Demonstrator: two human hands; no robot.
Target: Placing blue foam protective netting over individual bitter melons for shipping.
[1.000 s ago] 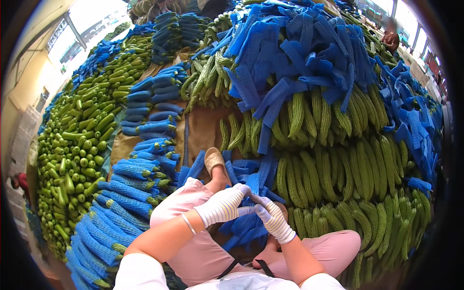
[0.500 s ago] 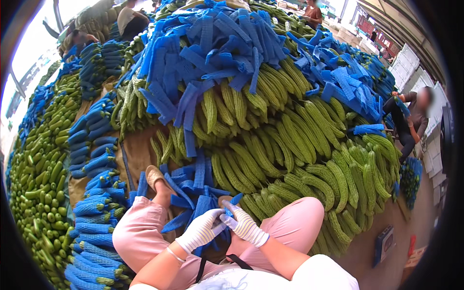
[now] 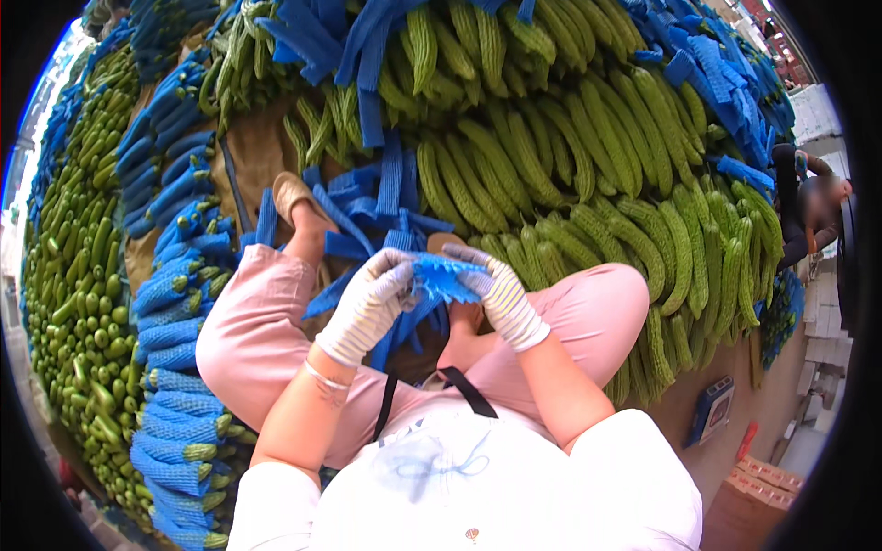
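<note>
In front of my lap, my left hand and my right hand, both in striped white gloves, grip a blue foam net sleeve from its two sides. The sleeve is bunched and spread between the fingers, and no vegetable shows in it. Behind it, loose blue net sleeves lie heaped between my feet. Long ribbed bitter melons are stacked in rows ahead and to the right. Along my left side runs a row of bitter melons in blue sleeves.
At the far left lies a wide heap of green vegetables. More blue sleeves cover the pile at the far right. Another person sits beyond the right edge. A blue-edged box and a cardboard box stand on the floor.
My view has tilted down. My hands have risen towards me and moved apart, with the blue net sleeve now stretched between them.
</note>
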